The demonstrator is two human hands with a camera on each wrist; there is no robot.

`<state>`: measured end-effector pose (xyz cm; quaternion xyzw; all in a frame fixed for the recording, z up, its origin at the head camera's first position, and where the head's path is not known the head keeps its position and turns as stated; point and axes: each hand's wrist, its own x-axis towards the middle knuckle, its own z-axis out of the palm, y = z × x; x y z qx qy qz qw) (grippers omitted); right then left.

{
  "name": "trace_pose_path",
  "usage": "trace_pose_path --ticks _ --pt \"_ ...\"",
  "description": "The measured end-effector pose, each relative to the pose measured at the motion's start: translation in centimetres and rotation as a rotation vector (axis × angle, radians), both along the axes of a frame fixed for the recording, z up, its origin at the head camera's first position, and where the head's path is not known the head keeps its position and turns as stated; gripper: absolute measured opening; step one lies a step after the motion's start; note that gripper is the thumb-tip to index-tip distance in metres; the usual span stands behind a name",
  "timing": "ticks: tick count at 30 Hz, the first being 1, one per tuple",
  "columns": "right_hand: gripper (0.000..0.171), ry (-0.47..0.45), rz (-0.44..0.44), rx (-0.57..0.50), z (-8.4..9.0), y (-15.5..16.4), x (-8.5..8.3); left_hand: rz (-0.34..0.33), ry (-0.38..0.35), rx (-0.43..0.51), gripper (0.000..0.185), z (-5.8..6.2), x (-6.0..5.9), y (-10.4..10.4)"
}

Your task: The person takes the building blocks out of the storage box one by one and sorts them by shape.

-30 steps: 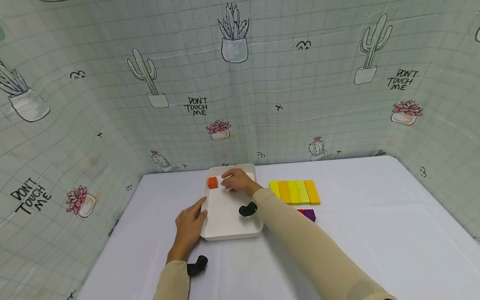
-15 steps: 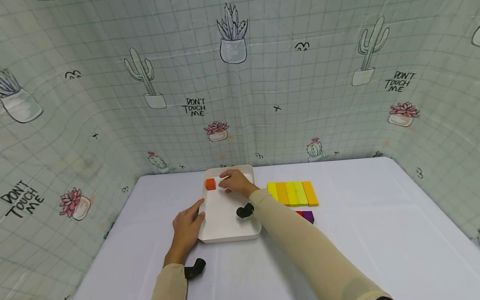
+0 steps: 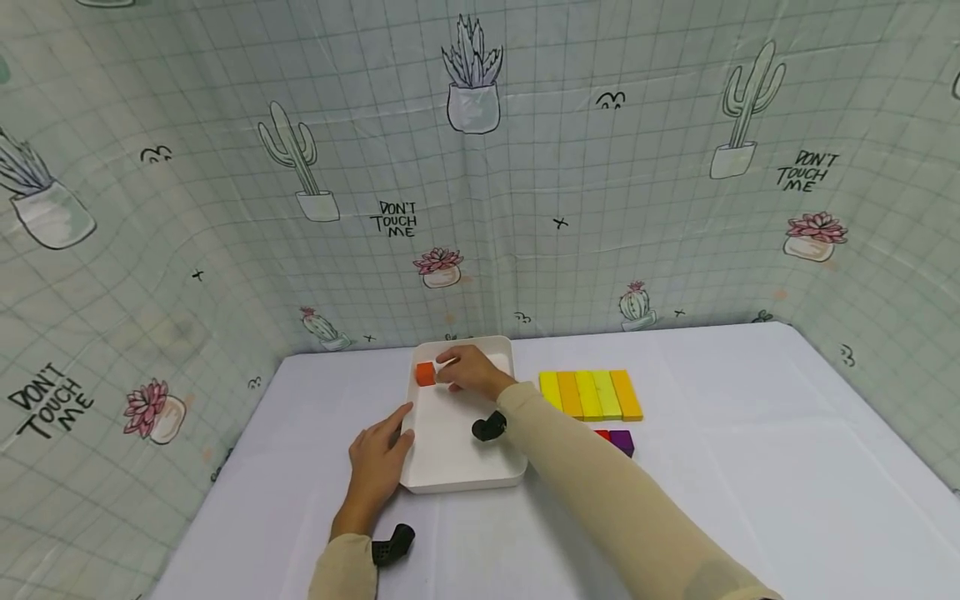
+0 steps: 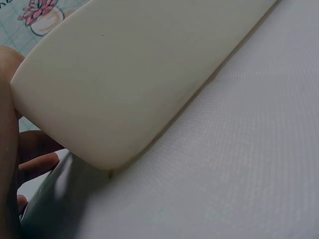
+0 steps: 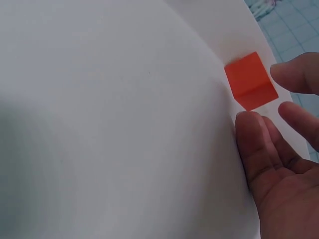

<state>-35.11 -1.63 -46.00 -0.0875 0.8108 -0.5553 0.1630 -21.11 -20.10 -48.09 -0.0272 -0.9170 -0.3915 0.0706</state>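
An orange cube [image 3: 425, 374] sits inside a white tray [image 3: 461, 484], close to its far left corner. My right hand [image 3: 472, 370] reaches over the tray just to the right of the cube. In the right wrist view, the fingers and thumb of that hand [image 5: 281, 142] are spread beside the cube [image 5: 250, 82], with none curled round it; whether a fingertip touches it I cannot tell. My left hand [image 3: 377, 461] rests against the tray's left side, thumb and forefinger at the rim. The left wrist view shows the tray's outer wall [image 4: 114, 89] beside this hand.
A row of several yellow and orange blocks [image 3: 591, 395] lies right of the tray. Nearer, a purple block [image 3: 622, 442] and a red block [image 3: 603, 434] are partly hidden by my right sleeve. Patterned cloth [image 3: 525, 167] hangs behind the white table [image 3: 720, 467].
My right hand has edged left, closer to the orange cube. The left hand stays at the tray's side, and the head view shifts slightly.
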Motion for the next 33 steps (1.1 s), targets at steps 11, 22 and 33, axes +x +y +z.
trace_pose_path --ticks 11,22,33 --pt "0.052 0.055 0.046 0.101 0.4 -0.8 0.2 -0.001 0.013 -0.005 0.045 0.0 0.0 -0.1" --pt "0.039 0.131 0.032 0.206 0.2 -1.4 0.8 0.009 0.007 -0.010 0.045 0.0 0.2 -0.1" --pt "0.029 0.162 0.032 0.193 0.5 -1.1 0.6 0.001 0.003 -0.001 0.046 0.0 -0.1 -0.1"
